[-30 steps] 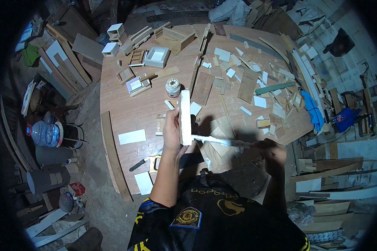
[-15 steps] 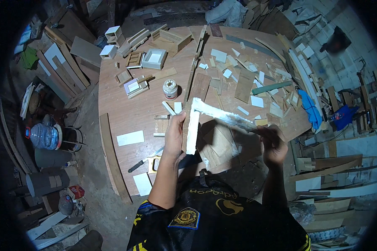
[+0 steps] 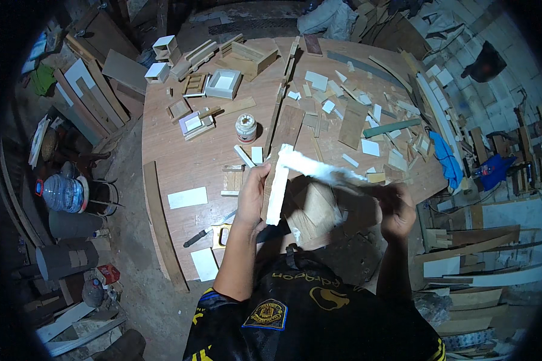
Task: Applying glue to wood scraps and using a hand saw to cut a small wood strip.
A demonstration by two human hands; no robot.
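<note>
My left hand is closed round the brown side of a wooden piece whose two visible edges meet in a corner and are coated in thick white, like glue. One edge runs toward me, the other slants off to the right. My right hand is in shadow by the far end of the slanting edge, fingers pinched together; what they hold, if anything, is too dark to make out. Beyond my left hand stands an open glass jar with pale contents. A handsaw with a yellowish handle lies beside my left forearm.
Small wooden boxes and a white-grey tray stand at the table's far left. Wood offcuts and white pieces cover the right side. A long batten lies along the left edge. A water bottle sits on a stool at left.
My right hand has shifted slightly along the slanting edge, and the wooden piece has tilted and dropped a little. My left hand keeps its hold.
</note>
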